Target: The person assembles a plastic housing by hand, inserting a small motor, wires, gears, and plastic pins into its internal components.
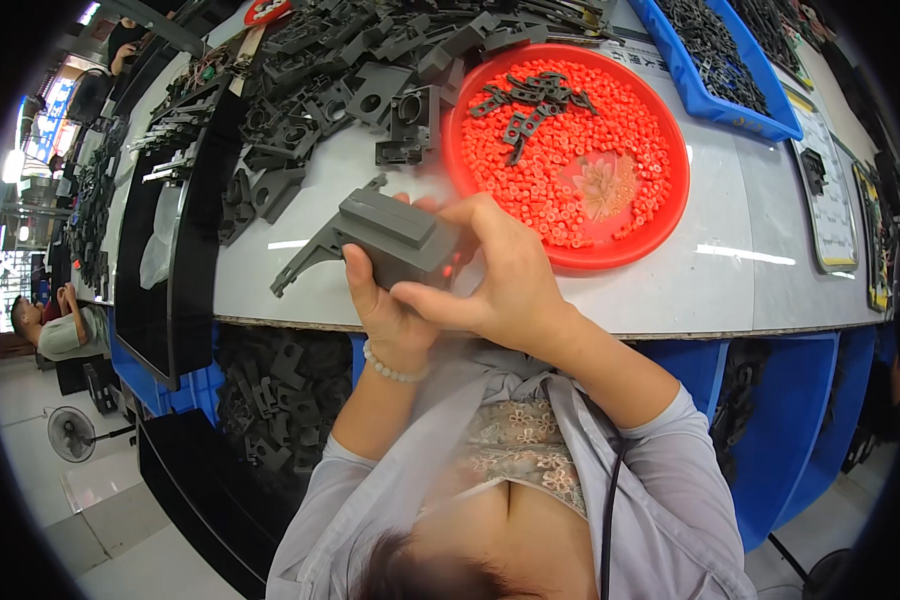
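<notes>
Grey plastic part (395, 238) is up off the table, held over the near table edge, at roughly 8 o'clock from the red tray (670, 205). Left hand (385, 300) cups it from below, fingers wrapped up its near side. Right hand (495, 275) is clamped on its right end, thumb and forefinger pinched together there; a red speck shows at the fingertips, likely one of the small red rings (570, 150), can't confirm.

Judgement: she's seating a ring into the part's right end. To do it well: keep the left grip firm so the part doesn't twist, press square along the hole axis, don't let the long thin arm at the part's 8 o'clock snag anything.

Room:
- Tray sits just beside the hands at 2 o'clock, short reach. A few black clips (525, 100) lie on the rings at its 11 o'clock.
- Pile of dark grey housings (350, 90) at 12 o'clock, near but not touching the held part.
- Bare white table (750, 280) at 3 o'clock is the open lane.
- Blue bin (715, 60) of black bits sits far at 1 o'clock.
- Table edge runs right under the hands; a dropped ring would go into the blue crates (270, 400) below.
- Another seated person (55, 325) at 9 o'clock, well apart.
</notes>
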`<state>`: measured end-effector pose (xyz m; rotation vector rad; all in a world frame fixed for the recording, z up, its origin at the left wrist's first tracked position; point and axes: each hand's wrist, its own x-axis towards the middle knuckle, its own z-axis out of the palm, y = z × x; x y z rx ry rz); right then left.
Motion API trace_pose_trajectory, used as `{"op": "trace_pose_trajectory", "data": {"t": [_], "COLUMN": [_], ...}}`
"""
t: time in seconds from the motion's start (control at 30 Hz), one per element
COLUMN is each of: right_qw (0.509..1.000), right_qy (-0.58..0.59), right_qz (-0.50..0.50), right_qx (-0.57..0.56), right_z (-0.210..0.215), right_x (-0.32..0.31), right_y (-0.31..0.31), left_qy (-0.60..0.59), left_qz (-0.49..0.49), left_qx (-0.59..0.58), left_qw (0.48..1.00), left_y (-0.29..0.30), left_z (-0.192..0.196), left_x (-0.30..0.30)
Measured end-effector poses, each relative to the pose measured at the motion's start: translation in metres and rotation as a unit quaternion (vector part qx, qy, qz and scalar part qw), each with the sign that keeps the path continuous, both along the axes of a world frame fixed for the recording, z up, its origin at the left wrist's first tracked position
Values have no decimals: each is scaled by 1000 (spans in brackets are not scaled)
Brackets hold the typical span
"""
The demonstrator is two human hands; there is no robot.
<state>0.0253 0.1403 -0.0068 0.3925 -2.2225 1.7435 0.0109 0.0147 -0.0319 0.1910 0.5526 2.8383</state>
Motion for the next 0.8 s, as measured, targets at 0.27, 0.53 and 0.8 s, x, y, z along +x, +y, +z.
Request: {"op": "trace_pose_trajectory", "data": {"t": [0.27,0.53,0.8], "right_qw": [990,990,993], "right_qy": [81,127,-34], "right_qz": [-34,-37,105], "right_qx": [114,43,-43], "right_z": [6,-13,-17], "right_x": [1,-10,2], "right_y": [-7,-8,1], "left_qy": [-35,-18,-20], "left_qz": [14,-29,-37], "left_qx": [3,37,-141], "left_qw": [999,999,989], "left_y": [-7,1,-31], "left_z": [-7,1,14], "left_x": [-1,-2,-6]}}
